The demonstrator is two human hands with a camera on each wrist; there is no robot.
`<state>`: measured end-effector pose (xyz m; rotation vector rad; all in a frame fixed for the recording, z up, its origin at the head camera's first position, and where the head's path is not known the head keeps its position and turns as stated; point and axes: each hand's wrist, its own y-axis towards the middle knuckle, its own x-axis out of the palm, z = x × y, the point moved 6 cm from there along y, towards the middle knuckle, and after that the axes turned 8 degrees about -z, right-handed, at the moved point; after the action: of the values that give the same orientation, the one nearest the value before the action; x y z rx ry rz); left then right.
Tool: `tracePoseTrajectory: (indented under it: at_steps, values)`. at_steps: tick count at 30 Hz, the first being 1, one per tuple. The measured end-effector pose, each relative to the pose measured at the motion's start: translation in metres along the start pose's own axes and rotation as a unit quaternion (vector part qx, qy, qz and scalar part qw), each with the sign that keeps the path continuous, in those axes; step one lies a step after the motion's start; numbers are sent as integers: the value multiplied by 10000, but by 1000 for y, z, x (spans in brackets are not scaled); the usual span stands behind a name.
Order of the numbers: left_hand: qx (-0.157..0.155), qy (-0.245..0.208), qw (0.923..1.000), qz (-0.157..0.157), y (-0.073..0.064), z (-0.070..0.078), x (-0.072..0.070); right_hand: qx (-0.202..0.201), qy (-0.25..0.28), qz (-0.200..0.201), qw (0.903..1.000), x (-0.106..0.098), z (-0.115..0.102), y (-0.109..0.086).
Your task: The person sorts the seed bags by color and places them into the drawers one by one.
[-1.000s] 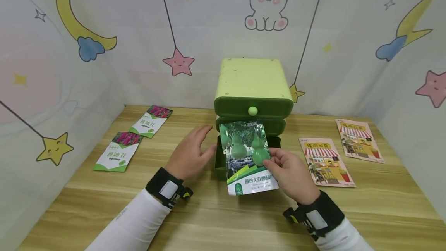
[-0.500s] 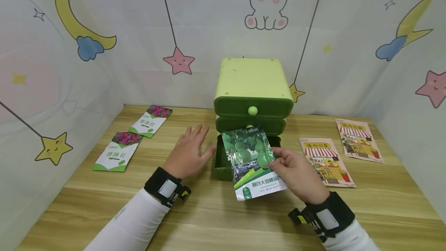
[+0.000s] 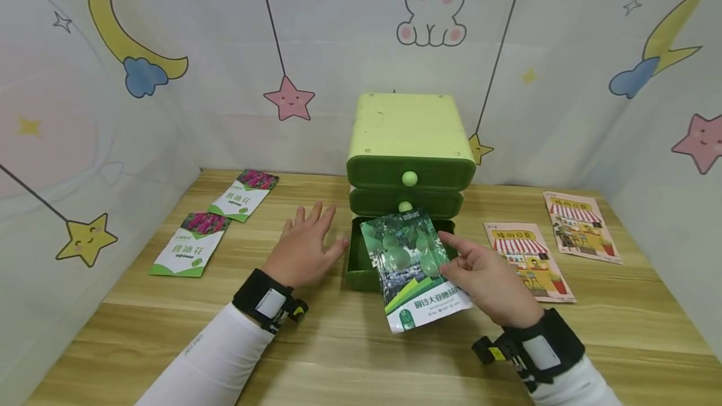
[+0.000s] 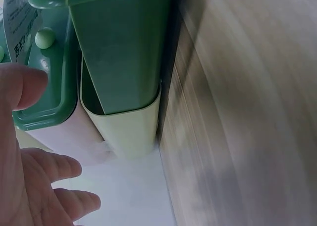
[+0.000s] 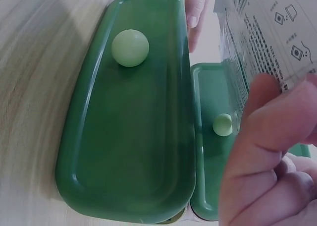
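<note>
A green-and-white seed packet point(image 3: 403, 281) with gourds pictured on it is pinched by its right edge between the thumb and fingers of my right hand point(image 3: 493, 281). It slants above the pulled-out bottom drawer point(image 3: 363, 281) of a small green drawer cabinet point(image 3: 412, 127). In the right wrist view the packet's printed back point(image 5: 257, 42) stands over that drawer's front point(image 5: 133, 122) with its round knob point(image 5: 130, 48). Left of the drawer, my left hand point(image 3: 304, 246) holds nothing, its fingers spread. In the left wrist view its fingers lie beside the drawer's side point(image 4: 121, 52).
Two white-and-green packets with pink flowers, a nearer one point(image 3: 192, 246) and a farther one point(image 3: 245, 196), lie at the left of the wooden table point(image 3: 350, 362). Two pink packets with striped awnings, one nearer point(image 3: 530, 262) and one farther point(image 3: 583, 227), lie at the right. A patterned cloth point(image 3: 225, 136) surrounds the table.
My right hand has drawn the gourd packet to the right and toward me, showing more of the open drawer. My left hand's fingers have spread, while the hand has shifted only slightly.
</note>
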<state>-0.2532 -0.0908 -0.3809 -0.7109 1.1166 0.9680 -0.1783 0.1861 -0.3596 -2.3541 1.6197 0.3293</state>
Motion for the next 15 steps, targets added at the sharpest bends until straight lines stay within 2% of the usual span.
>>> tracePoseTrajectory:
  at_steps: [4, 8, 15]
  values:
    - [-64, 61, 9999, -65, 0, 0, 0, 13, -50, -100, 9999, 1, -1, -1]
    - [-129, 94, 9998, -127, -1, -1, -1, 192, -35, -156, 9997, 1, 0, 0]
    - [-300, 155, 9992, -231, -1, -4, 2, 456, 338, -244, 9981, 1, 7, 5]
